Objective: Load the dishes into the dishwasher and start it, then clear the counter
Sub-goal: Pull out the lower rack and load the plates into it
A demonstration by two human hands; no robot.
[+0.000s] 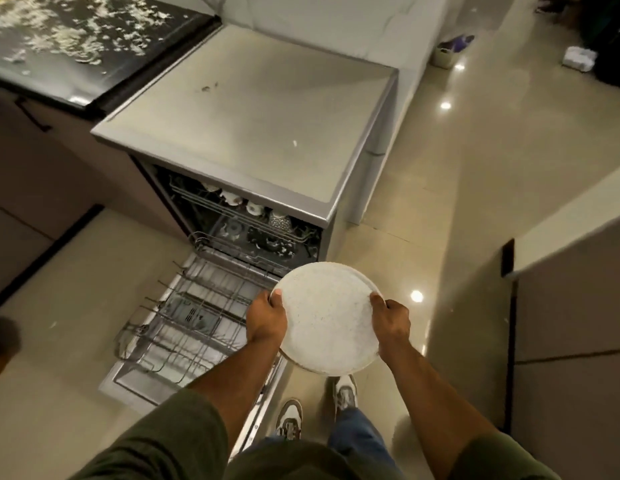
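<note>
Glossy beige floor tiles (457, 209) ran through a kitchen, with ceiling lights mirrored in them. One dishwasher (253, 133) stood with its door (135, 379) dropped flat and its lower rack (197, 317) pulled out over the door; no dishes showed in that rack. Upper rack (246, 216) sat inside the cabinet and carried what looked like four or five upturned cups (254, 207), count uncertain in the dark interior. Dark speckled table (76, 46) lay to the left of the machine, touching its side.

One round, pale speckled plate (327, 322) was held in the air by both hands, just right of the pulled-out rack and above the door's right edge, tilted with its face up toward the camera. Left hand (267, 318) gripped the left rim, thumb over the top edge, fingers curled behind. Right hand (390, 318) gripped the right rim the same way. Two sneakers (345, 393) stood on the tiles beneath the plate. Olive sleeves covered both upper arms.

No readable brand or lettering appeared on the machine or plate.
</note>
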